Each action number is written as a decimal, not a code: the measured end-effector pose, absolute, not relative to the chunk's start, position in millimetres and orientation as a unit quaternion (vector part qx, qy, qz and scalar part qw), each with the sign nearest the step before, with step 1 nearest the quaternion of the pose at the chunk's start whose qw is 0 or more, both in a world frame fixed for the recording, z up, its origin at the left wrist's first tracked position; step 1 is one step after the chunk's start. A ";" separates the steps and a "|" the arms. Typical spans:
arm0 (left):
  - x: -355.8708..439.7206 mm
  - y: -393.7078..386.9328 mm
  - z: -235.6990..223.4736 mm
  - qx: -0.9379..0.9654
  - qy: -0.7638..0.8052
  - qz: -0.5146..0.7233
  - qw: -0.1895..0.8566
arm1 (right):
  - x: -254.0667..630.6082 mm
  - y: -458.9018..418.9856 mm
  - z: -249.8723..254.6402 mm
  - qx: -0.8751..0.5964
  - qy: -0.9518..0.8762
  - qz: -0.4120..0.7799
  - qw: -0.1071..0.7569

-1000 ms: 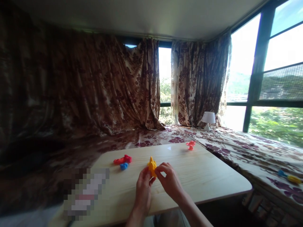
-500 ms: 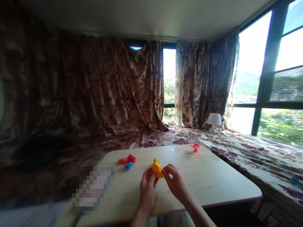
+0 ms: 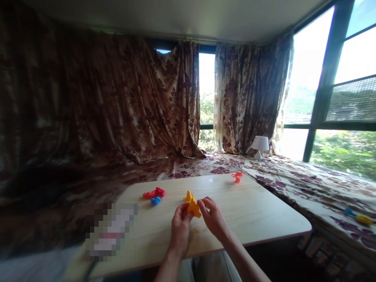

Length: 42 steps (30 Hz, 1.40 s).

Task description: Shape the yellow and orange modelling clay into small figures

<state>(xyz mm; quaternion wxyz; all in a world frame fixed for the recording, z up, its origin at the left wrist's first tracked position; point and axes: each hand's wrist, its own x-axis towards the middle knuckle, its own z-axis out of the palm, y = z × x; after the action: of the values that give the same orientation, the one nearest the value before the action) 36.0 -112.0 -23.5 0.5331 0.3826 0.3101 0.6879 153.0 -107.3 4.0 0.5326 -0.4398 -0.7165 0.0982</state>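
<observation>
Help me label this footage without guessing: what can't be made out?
All in the head view:
Yellow piece: its lower left part is hidden by the left hand.
Right hand: whether its fingertips touch the yellow piece is too small to tell.
Object at the table's left: masked by pixelation.
Blue and yellow items on the floral cover: blurred, kind unclear.
Person's legs: cut off by the bottom edge.
</observation>
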 end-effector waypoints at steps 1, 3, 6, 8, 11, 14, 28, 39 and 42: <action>36.1 -112.2 -23.5 0.393 0.311 0.686 0.527 | 152.8 -107.0 3.7 -0.438 -0.717 0.100 0.533; 36.5 -112.2 -23.4 0.405 0.312 0.685 0.520 | 151.4 -106.2 2.9 -0.428 -0.720 0.104 0.537; 37.0 -111.8 -23.2 0.399 0.315 0.685 0.521 | 148.8 -105.2 1.5 -0.412 -0.721 0.107 0.547; 36.9 -111.8 -23.1 0.400 0.322 0.680 0.523 | 147.9 -105.1 1.1 -0.397 -0.719 0.115 0.558; 36.3 -112.4 -22.3 0.415 0.343 0.667 0.515 | 148.3 -105.9 0.5 -0.373 -0.718 0.139 0.570; 36.0 -112.7 -21.6 0.416 0.346 0.669 0.509 | 150.1 -106.9 -2.3 -0.376 -0.710 0.156 0.574; 39.4 -108.5 -26.2 0.447 0.383 0.676 0.443 | 149.2 -102.6 -15.5 -0.431 -0.675 0.161 0.577; 36.4 -113.8 -19.5 0.449 0.388 0.666 0.452 | 150.9 -108.7 -5.5 -0.371 -0.692 0.124 0.607; 35.6 -113.2 -19.2 0.451 0.383 0.662 0.460 | 153.1 -113.7 -2.8 -0.366 -0.700 0.130 0.599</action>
<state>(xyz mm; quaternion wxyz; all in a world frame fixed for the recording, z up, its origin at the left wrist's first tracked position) 35.6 -113.2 -19.2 0.4599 0.4508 0.3835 0.6620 153.1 -113.7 -2.8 0.5991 -0.3665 -0.6999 0.1301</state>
